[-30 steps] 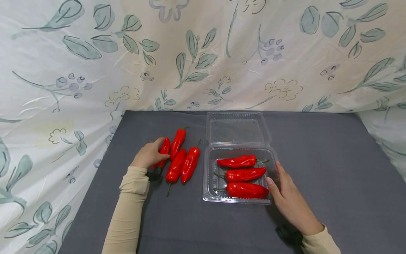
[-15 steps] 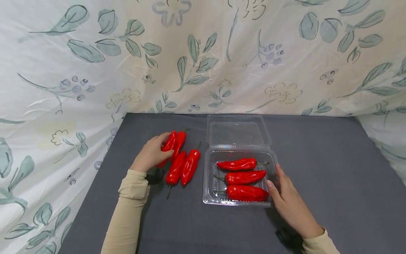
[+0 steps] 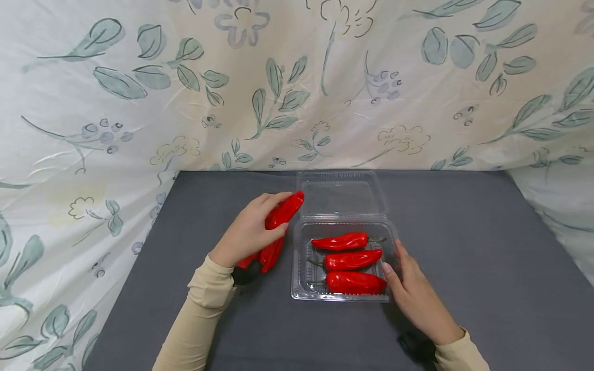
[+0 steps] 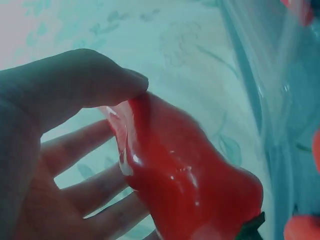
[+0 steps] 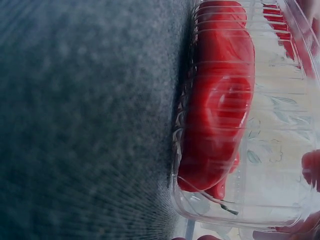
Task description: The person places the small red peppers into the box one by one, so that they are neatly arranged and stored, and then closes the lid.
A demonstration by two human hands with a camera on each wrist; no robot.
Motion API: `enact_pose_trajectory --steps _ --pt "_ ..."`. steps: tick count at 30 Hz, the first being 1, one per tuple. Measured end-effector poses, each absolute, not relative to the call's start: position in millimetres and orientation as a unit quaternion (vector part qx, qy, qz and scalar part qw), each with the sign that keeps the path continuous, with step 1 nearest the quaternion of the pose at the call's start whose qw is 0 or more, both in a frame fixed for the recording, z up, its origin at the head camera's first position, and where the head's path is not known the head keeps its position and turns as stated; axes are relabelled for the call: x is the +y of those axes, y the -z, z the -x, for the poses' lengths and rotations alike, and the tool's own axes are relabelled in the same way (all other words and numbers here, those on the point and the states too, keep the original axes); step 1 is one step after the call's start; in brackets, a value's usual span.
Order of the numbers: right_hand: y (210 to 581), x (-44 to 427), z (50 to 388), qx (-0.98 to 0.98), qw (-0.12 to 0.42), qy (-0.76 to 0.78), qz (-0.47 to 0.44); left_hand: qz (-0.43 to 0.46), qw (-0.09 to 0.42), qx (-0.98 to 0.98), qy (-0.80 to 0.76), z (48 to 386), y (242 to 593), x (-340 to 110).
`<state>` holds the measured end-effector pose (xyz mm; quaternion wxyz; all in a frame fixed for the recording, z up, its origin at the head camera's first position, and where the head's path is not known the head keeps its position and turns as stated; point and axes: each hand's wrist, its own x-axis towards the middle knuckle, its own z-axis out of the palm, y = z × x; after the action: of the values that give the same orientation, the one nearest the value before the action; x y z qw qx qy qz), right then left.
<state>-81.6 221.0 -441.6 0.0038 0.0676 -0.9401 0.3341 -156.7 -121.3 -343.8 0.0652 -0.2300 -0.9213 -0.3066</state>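
My left hand [image 3: 250, 226] holds a red pepper [image 3: 285, 208] between thumb and fingers, just left of the clear plastic clamshell container [image 3: 297, 288]. In the left wrist view, the thumb presses one side of this pepper [image 4: 185, 170] and the fingers lie behind it. Under the hand, other red peppers [image 3: 273, 252] show on the cloth, partly hidden. Three red peppers [image 3: 356, 283] lie crosswise in the container. My right hand [image 3: 419, 296] grips the container's right side, thumb at the rim and fingers along the outer wall.
The container's lid [image 3: 341, 193] lies folded open toward the back. A dark grey cloth [image 3: 343, 335] covers the table. Behind it and at the left hangs a pale leaf-patterned curtain [image 3: 260, 149].
My left hand has picked up the leftmost pepper and carried it right, over the other loose peppers toward the container. The right hand stays at the container's side. The head view has shifted slightly.
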Motion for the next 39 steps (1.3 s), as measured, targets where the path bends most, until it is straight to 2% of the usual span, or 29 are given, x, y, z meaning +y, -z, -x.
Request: enact_pose_trajectory --steps 13,24,35,39 --pt "439 225 85 -0.942 0.007 -0.329 -0.065 0.360 0.091 -0.905 0.207 170 350 -68" --pt "440 222 84 -0.939 -0.003 -0.337 -0.067 0.411 0.015 -0.897 0.162 169 368 -20" --pt "442 220 83 -0.942 -0.001 -0.329 -0.062 0.419 -0.016 -0.897 0.140 169 385 -7" --pt "441 220 83 -0.943 -0.001 -0.329 -0.060 0.414 -0.048 -0.899 0.135 167 386 -4"
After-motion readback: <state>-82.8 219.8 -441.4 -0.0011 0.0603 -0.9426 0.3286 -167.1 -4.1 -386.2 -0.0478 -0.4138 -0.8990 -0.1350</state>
